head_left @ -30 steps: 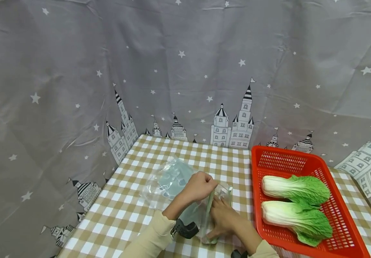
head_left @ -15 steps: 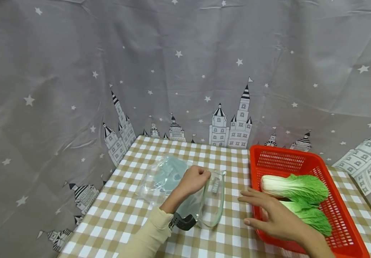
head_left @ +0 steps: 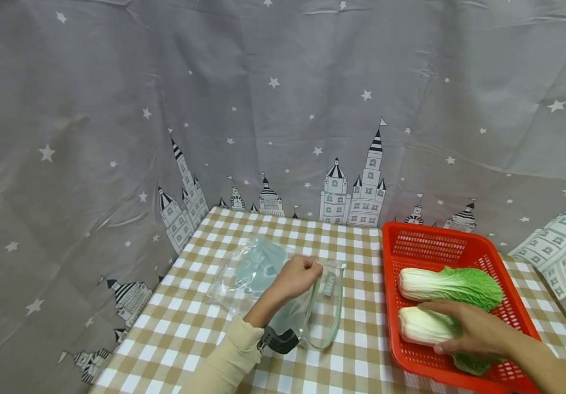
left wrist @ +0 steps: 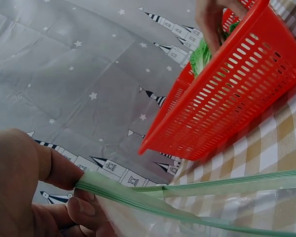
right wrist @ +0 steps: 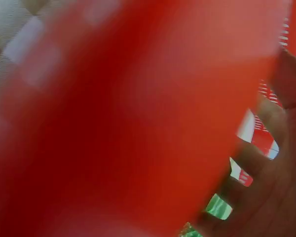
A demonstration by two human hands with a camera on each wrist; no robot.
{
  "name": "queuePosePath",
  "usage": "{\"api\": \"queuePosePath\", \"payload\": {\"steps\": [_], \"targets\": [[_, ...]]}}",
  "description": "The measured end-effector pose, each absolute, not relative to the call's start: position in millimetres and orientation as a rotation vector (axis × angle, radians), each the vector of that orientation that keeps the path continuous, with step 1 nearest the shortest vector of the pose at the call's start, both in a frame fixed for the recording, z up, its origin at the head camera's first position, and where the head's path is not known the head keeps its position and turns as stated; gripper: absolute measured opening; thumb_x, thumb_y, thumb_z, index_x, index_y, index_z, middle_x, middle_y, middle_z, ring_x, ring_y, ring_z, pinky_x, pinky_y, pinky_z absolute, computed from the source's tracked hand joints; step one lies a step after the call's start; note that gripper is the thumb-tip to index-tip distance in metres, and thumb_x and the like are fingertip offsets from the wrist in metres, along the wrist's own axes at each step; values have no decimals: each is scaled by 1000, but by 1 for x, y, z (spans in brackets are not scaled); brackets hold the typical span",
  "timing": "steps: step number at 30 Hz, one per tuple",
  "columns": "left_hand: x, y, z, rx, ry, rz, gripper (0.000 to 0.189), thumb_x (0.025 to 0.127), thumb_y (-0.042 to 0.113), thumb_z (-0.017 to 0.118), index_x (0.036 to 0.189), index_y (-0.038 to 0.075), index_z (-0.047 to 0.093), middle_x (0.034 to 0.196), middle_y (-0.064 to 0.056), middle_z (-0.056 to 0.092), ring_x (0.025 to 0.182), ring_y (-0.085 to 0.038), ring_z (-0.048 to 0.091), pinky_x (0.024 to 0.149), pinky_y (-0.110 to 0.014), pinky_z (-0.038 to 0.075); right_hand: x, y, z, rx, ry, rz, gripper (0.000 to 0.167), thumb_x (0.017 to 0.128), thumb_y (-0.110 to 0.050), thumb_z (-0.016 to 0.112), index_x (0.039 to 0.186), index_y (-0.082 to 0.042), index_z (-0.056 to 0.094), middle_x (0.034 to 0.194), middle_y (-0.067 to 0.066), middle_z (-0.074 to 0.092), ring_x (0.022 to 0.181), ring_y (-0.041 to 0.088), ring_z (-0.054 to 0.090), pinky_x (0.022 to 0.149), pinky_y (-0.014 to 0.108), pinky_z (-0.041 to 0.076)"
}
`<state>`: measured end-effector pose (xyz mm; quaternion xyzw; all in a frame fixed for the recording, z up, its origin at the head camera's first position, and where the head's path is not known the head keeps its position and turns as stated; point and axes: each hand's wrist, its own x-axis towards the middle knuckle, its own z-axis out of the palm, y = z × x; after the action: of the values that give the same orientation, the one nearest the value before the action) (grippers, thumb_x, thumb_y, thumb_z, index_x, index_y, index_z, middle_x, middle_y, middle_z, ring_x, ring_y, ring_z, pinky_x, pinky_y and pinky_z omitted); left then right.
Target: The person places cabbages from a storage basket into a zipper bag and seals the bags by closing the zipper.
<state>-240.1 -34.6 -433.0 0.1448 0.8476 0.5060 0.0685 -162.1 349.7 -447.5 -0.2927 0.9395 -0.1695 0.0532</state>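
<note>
My left hand [head_left: 299, 276] pinches the green zip edge of a clear zip bag [head_left: 324, 317] between thumb and fingers. The bag's mouth gapes, its two green zip strips [left wrist: 227, 186] parted in the left wrist view. On the right, my right hand [head_left: 477, 331] spans the nearer napa cabbage [head_left: 426, 326], fingers over its far side and thumb along its near side. This cabbage lies in a red basket [head_left: 395, 342], its leafy end mostly under the hand. In the right wrist view the basket's blurred wall hides my fingertips.
Another napa cabbage [head_left: 445, 287] lies behind it in the basket. More clear plastic with a pale blue-green tint [head_left: 258, 268] spreads left of my left hand. A checked cloth [head_left: 165, 328] covers the table, and a grey curtain [head_left: 263, 82] hangs behind.
My right hand has come out of the bag, moved right over the basket and come down on the nearer napa cabbage. My left hand keeps its pinch on the bag's edge.
</note>
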Motion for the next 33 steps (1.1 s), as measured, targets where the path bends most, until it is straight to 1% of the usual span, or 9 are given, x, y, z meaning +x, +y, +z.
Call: {"api": "queuePosePath", "payload": {"steps": [3,6,9,13,16,18,24,30,33], "targets": [[-239,-36,-433,452,2561,1512,33,86,17,50,55,16,38,50,6,32,43,-9,27,43,-24,23,-161,354,-454,-833,2796,-527,85,72,-56,79,142,-19,52,134,6,57,118,31,54,91,47,47],[-239,-35,-434,464,2566,1507,32,85,16,51,55,16,39,52,6,35,44,-9,28,43,-25,24,-159,357,-458,-813,2774,-539,92,69,-54,81,146,-19,46,136,10,55,118,35,52,90,49,47],[-239,-34,-436,473,2575,1494,32,85,16,51,55,16,39,54,6,36,45,-9,29,44,-24,24,-158,360,-463,-861,2812,-505,94,67,-45,86,147,-20,45,134,10,56,115,32,54,88,47,49],[-239,-33,-437,482,2577,1487,31,85,16,50,56,16,40,55,6,37,45,-9,29,44,-24,25,-158,361,-468,-1034,2936,-373,90,68,-30,89,146,-16,47,128,4,61,109,23,61,84,42,53],[-239,-33,-436,479,2568,1500,30,85,16,50,57,16,41,55,5,38,45,-10,30,44,-25,26,-157,358,-465,-1062,3000,-325,87,68,-26,89,145,-15,49,126,0,63,106,18,62,83,42,53],[-239,-34,-437,476,2554,1514,29,85,16,50,57,15,41,55,5,39,45,-10,31,44,-25,26,-156,356,-458,-1000,3015,-335,87,68,-25,89,145,-16,49,124,-1,64,105,16,62,84,42,53],[-239,-36,-435,460,2518,1542,30,86,16,51,58,15,41,53,5,38,45,-10,31,44,-25,26,-150,347,-426,-808,3000,-408,85,71,-25,87,146,-23,48,124,3,62,107,23,59,84,50,51],[-240,-37,-435,468,2519,1546,30,87,16,51,57,16,42,52,5,39,44,-10,32,43,-25,25,-141,334,-392,-676,3034,-423,88,69,-30,88,146,-30,46,122,3,62,99,19,57,77,45,52],[-240,-37,-435,474,2523,1547,30,86,16,51,57,16,42,52,6,39,45,-10,32,43,-25,25,-139,326,-379,-695,3070,-419,87,68,-36,88,145,-27,48,120,3,63,97,20,57,75,45,50]]}}
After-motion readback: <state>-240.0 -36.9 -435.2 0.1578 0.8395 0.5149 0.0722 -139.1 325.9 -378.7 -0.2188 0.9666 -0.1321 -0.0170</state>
